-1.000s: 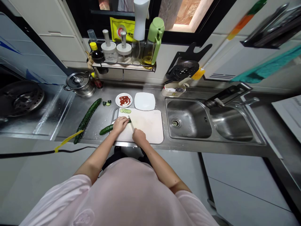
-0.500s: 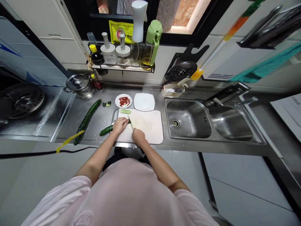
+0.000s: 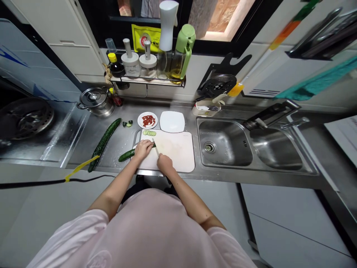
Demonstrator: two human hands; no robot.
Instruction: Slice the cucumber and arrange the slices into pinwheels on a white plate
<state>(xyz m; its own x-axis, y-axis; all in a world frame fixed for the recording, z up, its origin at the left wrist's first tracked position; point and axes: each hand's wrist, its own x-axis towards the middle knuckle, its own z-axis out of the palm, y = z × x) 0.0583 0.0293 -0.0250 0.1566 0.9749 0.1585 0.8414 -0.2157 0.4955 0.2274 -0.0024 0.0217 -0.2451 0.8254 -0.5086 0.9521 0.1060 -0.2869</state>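
My left hand (image 3: 143, 149) is closed over a cucumber (image 3: 126, 155) that lies partly on the white cutting board (image 3: 180, 152), its far left end sticking out past the board's edge. In my right hand (image 3: 164, 163) is a knife (image 3: 156, 146), its blade upright at the cucumber's right end, close to my left fingertips. Several thin cucumber slices (image 3: 149, 133) lie in an overlapping row at the board's top left. A second, whole cucumber (image 3: 106, 139) rests on the steel counter to the left, with small cut cucumber ends (image 3: 128, 125) beside it.
Behind the board stand a plate of chopped red pieces (image 3: 147, 120) and a white square plate (image 3: 172, 121). A double sink (image 3: 224, 145) is on the right, a lidded pot (image 3: 96, 102) at back left. A yellow-tagged black cable (image 3: 55, 183) crosses at left.
The view has shifted slightly, so everything appears a little to the right. Both hands keep their places at the cucumber, with no clear change in the slices.
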